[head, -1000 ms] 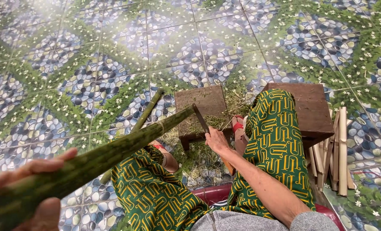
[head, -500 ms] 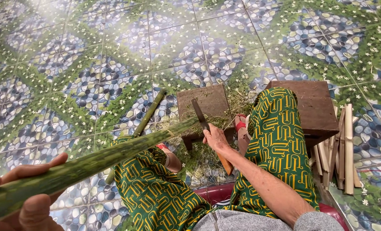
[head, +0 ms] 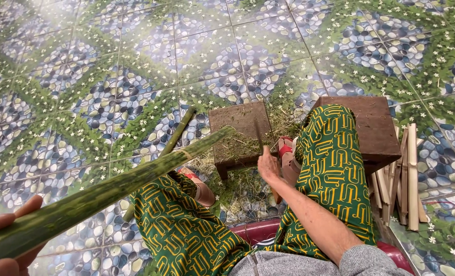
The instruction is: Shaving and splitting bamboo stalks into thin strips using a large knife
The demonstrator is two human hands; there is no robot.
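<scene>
My left grip (head: 7,240) clasps the bamboo (head: 115,191); my right grip (head: 268,166) holds a knife (head: 258,137) over the block (head: 240,133).

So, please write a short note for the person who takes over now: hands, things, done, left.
Left hand: grips the near end of the green bamboo pole; its far end rests on the small wooden block.
Right hand: holds the knife upright over the block, near the pole's tip.
Done: shavings lie on and around the block; split slats lean by the stool on the right.
Left: the pole is mostly green; a second thin pole lies on the floor.
</scene>
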